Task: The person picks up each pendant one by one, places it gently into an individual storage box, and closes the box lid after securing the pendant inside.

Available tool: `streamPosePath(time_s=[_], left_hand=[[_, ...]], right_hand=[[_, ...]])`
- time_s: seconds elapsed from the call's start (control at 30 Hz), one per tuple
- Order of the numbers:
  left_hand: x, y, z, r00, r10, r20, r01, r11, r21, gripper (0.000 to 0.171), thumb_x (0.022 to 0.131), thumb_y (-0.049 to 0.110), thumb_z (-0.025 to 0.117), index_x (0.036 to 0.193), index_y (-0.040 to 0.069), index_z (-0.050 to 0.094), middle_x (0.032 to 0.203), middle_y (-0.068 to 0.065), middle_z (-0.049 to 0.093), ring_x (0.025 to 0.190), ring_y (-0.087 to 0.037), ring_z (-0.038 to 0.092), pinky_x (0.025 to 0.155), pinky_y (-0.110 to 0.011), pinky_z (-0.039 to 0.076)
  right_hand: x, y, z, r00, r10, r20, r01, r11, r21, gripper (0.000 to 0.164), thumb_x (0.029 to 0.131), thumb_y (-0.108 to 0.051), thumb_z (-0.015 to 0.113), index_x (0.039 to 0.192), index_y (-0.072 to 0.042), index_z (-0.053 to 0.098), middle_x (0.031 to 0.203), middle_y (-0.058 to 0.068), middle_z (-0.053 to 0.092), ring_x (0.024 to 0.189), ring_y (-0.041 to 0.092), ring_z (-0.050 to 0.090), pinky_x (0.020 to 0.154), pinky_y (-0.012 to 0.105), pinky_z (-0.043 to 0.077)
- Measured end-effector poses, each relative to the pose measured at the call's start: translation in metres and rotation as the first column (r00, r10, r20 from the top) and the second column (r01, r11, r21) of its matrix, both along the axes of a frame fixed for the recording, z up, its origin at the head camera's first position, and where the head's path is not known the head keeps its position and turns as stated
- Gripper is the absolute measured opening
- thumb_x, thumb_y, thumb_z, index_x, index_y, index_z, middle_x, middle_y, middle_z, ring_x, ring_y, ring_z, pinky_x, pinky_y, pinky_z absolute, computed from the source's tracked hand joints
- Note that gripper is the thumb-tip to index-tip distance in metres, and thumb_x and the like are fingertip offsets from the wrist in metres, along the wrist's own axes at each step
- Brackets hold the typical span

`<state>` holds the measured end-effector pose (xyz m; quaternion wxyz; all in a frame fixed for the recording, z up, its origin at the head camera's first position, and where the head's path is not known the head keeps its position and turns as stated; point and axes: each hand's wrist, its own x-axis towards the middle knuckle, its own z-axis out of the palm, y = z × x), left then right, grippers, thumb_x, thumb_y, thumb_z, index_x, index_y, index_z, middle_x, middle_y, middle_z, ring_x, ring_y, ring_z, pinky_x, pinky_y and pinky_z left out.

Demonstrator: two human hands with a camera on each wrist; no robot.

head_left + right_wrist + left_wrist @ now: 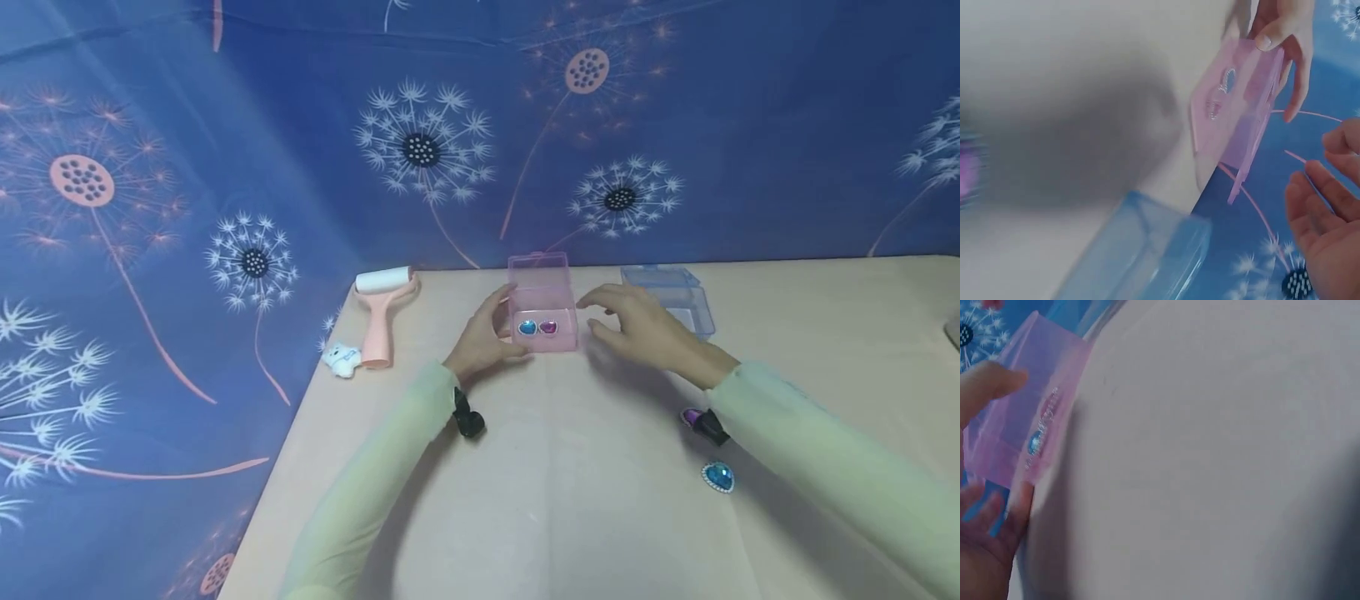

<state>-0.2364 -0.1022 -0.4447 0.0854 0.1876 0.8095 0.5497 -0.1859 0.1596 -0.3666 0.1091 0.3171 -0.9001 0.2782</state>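
A pink see-through plastic box [543,300] stands with its lid raised at the back of the table. Inside it lie a blue gem [527,327] and a pink gem [548,327], both with pale sparkling rims. My left hand [483,337] holds the box at its left side, thumb by the front corner and fingers towards the back. Just right of the box hovers my right hand [637,329], fingers loosely bent and nothing between them. Behind that hand is a blue see-through box [701,310], lid up and partly hidden.
A purple gem [691,416], partly covered by a black wrist strap, and a blue heart-shaped gem [718,477] lie near the right forearm. At the left stand a pink-handled lint roller [377,329] and a small white-blue figure [342,359]. A dandelion-print cloth hangs behind the table.
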Motion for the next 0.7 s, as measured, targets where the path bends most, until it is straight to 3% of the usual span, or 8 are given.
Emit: streamPosePath(time_s=[0.13,0.2,0.27,0.4,0.5,0.53,0.6,0.7], left_hand=[[0.005,0.003,0.012,0.990,0.056,-0.129,-0.077,0.983,-0.167,0.114,0.063,0.023,0.090,0.153,0.031,0.022,0.160,-0.005,0.015,0.148,-0.025,0.017,0.117,-0.054,0.030],[0.007,0.008,0.021,0.973,0.077,-0.219,-0.129,0.963,-0.236,0.113,0.062,0.032,0.090,0.152,0.035,0.022,0.161,-0.002,0.010,0.148,-0.023,0.011,0.118,-0.059,0.025],[0.011,0.016,0.032,0.954,0.073,-0.292,-0.145,0.962,-0.231,0.112,0.062,0.035,0.090,0.152,0.036,0.024,0.161,0.002,0.008,0.148,-0.022,0.009,0.118,-0.060,0.024],[0.022,0.047,0.052,0.894,-0.031,-0.447,-0.072,0.975,-0.210,0.113,0.059,0.040,0.092,0.152,0.029,0.028,0.162,0.002,0.009,0.149,-0.021,0.009,0.118,-0.059,0.023],[0.035,0.078,0.064,0.865,-0.162,-0.475,0.041,0.966,-0.255,0.118,0.058,0.044,0.091,0.154,0.029,0.022,0.163,0.002,0.004,0.151,-0.019,0.003,0.121,-0.058,0.018],[0.039,0.089,0.067,0.862,-0.204,-0.464,0.079,0.958,-0.274,0.120,0.059,0.046,0.090,0.154,0.030,0.019,0.163,0.003,0.002,0.151,-0.018,0.000,0.121,-0.058,0.016],[0.045,0.109,0.070,0.874,-0.257,-0.412,0.135,0.944,-0.302,0.121,0.062,0.047,0.088,0.155,0.034,0.012,0.163,0.004,-0.003,0.151,-0.015,-0.005,0.121,-0.057,0.019],[0.047,0.136,0.063,0.909,-0.257,-0.328,0.141,0.930,-0.339,0.119,0.067,0.045,0.086,0.155,0.037,0.005,0.164,0.003,-0.004,0.151,-0.015,-0.005,0.120,-0.052,0.025]], right_hand=[[0.033,0.030,-0.001,0.996,-0.041,-0.076,0.037,0.998,-0.055,0.032,0.080,0.000,0.067,0.111,-0.003,0.067,0.109,0.015,0.071,0.082,0.028,0.070,0.069,0.043,0.060],[0.050,0.045,-0.003,0.993,-0.078,-0.091,0.073,0.996,-0.058,0.036,0.077,0.000,0.070,0.113,-0.005,0.067,0.108,0.013,0.071,0.078,0.025,0.070,0.066,0.042,0.060],[0.065,0.060,-0.005,0.990,-0.105,-0.091,0.102,0.994,-0.041,0.041,0.074,0.000,0.073,0.115,-0.005,0.066,0.111,0.013,0.071,0.078,0.024,0.070,0.065,0.038,0.060],[0.086,0.088,-0.015,0.986,-0.152,-0.071,0.154,0.988,0.019,0.055,0.068,-0.003,0.081,0.120,-0.009,0.065,0.114,0.012,0.070,0.078,0.023,0.070,0.067,0.026,0.058],[0.096,0.106,-0.023,0.982,-0.185,-0.049,0.188,0.981,0.058,0.062,0.064,-0.006,0.085,0.122,-0.012,0.064,0.117,0.012,0.069,0.077,0.022,0.070,0.070,0.019,0.055],[0.099,0.110,-0.026,0.980,-0.193,-0.045,0.196,0.978,0.067,0.065,0.062,-0.008,0.087,0.123,-0.012,0.064,0.117,0.012,0.069,0.077,0.022,0.070,0.070,0.016,0.054],[0.102,0.117,-0.032,0.980,-0.200,-0.025,0.201,0.977,0.075,0.067,0.061,-0.011,0.089,0.123,-0.014,0.064,0.118,0.011,0.069,0.082,0.018,0.071,0.074,0.009,0.051],[0.106,0.121,-0.043,0.982,-0.188,0.027,0.186,0.981,0.062,0.069,0.061,-0.017,0.091,0.125,-0.014,0.063,0.119,0.008,0.069,0.105,-0.002,0.062,0.087,-0.002,0.041]])
